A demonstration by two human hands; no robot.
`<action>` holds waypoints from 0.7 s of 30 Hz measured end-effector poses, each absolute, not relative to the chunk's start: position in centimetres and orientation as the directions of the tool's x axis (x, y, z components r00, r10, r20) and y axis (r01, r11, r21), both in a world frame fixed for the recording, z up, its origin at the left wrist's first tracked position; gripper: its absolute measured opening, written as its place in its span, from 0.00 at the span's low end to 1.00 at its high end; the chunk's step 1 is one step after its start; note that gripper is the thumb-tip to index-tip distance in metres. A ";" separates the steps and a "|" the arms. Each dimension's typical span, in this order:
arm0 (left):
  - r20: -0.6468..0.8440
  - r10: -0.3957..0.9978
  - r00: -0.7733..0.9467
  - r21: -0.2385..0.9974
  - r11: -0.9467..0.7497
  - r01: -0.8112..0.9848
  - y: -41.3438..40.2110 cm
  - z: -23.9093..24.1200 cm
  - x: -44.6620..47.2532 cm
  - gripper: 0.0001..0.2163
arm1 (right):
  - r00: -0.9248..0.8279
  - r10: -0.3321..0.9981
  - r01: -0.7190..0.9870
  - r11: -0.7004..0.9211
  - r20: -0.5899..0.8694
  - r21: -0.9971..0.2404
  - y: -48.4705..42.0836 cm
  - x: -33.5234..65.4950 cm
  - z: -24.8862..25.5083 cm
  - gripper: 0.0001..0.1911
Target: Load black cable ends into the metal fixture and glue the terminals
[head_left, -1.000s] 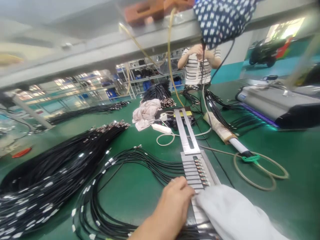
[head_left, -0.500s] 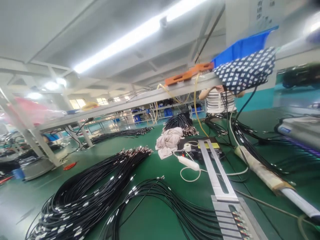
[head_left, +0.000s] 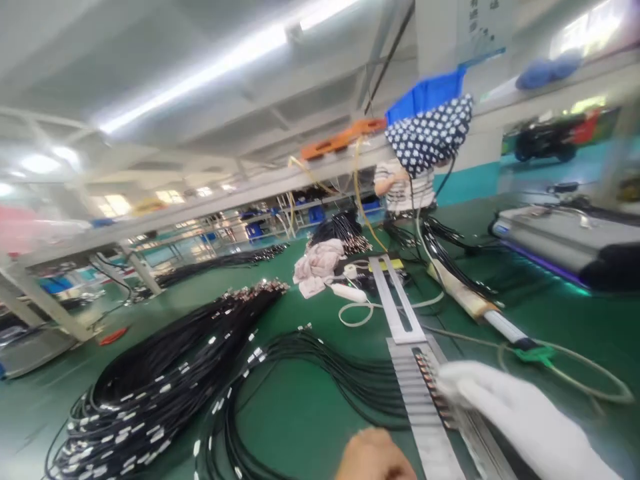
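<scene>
My right hand (head_left: 520,413), in a white glove, reaches in from the lower right. Its fingers are pressed together at a metal slotted fixture (head_left: 425,453), beside a row of small connector ends (head_left: 431,383); whatever they may hold is hidden. Bare and blurred, my left hand (head_left: 375,457) shows only its knuckles at the bottom edge, left of the fixture. Its fingers are out of sight. Several black cables (head_left: 350,363) with white tags run from the left into the fixture's slots. A larger coiled bundle of black cables (head_left: 150,387) lies further left.
A crumpled pale cloth (head_left: 320,263) and a white inline cable box (head_left: 349,293) lie beyond the fixture. On the right are a wrapped rod-like tool (head_left: 465,293) and a grey machine (head_left: 555,237). A person in a striped top (head_left: 410,190) stands behind the table (head_left: 310,407).
Both my hands have come into view at the bottom, the gloved one at the fixture. The camera view has shifted right, so the scene sits further left. More of the grey machine shows.
</scene>
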State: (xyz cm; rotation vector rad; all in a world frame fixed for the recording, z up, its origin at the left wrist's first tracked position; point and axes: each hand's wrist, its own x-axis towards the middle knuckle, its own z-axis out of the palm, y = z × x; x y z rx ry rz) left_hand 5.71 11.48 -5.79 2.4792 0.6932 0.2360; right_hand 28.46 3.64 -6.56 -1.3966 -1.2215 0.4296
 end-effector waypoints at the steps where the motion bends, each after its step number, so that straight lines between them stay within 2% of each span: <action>1: -0.004 0.544 0.839 0.578 -0.683 0.446 11.3 -5.6 5.9 0.09 | 0.439 0.841 0.288 0.201 0.315 -0.936 3.5 28.9 -6.3 0.19; 4: -0.107 0.694 0.712 0.644 -0.497 0.581 10.8 -4.8 6.2 0.08 | 0.541 0.835 -0.004 0.125 0.103 -0.992 2.8 29.8 -6.2 0.23; 7: -0.141 0.727 0.672 0.661 -0.437 0.611 10.7 -4.3 6.5 0.10 | 0.566 0.824 -0.135 0.121 0.023 -0.983 2.0 30.0 -6.4 0.26; 10: -0.090 0.699 0.710 0.671 -0.484 0.562 11.1 -4.6 6.7 0.11 | 0.570 0.821 -0.138 0.097 0.001 -0.986 1.9 29.8 -6.2 0.28; 14: 0.008 0.648 0.762 0.603 -0.611 0.513 11.8 -5.1 7.3 0.12 | 0.581 0.813 -0.102 0.059 -0.011 -0.993 2.3 29.6 -6.0 0.29; 17: 0.025 0.633 0.773 0.546 -0.657 0.520 12.0 -5.2 7.7 0.14 | 0.581 0.814 -0.088 0.045 -0.015 -0.995 2.4 29.6 -5.8 0.30; 21: 0.028 0.626 0.779 0.551 -0.660 0.510 11.9 -5.5 7.9 0.11 | 0.589 0.807 -0.099 0.028 -0.036 -0.995 2.3 29.5 -5.4 0.29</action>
